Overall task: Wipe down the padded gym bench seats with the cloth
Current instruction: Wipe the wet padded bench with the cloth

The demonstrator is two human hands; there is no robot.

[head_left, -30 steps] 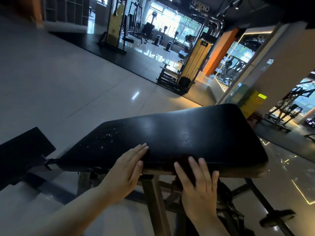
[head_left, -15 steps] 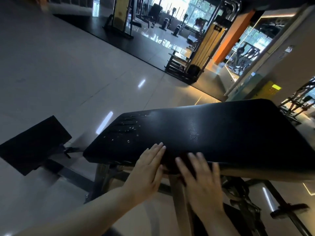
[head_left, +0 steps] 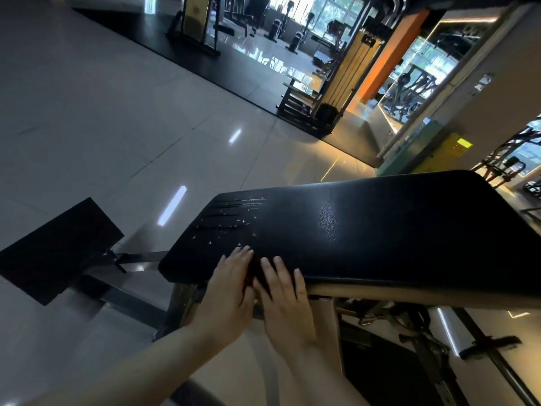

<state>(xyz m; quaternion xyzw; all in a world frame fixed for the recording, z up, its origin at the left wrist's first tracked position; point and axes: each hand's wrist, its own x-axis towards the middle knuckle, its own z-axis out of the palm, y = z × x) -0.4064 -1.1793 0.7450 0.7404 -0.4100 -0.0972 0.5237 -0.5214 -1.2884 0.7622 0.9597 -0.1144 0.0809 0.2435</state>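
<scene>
Black vinyl covers the long bench pad [head_left: 366, 230], which fills the middle and right of the head view and slopes up toward the far right. At its near edge, toward the left end, both hands lie flat side by side with their fingers straight and pointing away. The left hand [head_left: 231, 291] has its fingertips up on the pad's top. The right hand [head_left: 282, 291] is just beside it, its fingers over the pad's rounded edge. A dark reddish cloth [head_left: 254, 271] shows in the narrow gap between the two hands, against the pad. Most of it is hidden, so whether either hand pins it cannot be told.

Just beyond the left fingertips is a worn patch [head_left: 231, 218] of cracks and pale flecks. A metal frame [head_left: 328, 317] carries the pad from below. A smaller pad [head_left: 58, 247], also black, sits well apart to the left on the same frame. Glossy pale floor [head_left: 117, 112] stretches away to a yellow cable machine [head_left: 351, 65] and an orange pillar [head_left: 392, 54] at the far right.
</scene>
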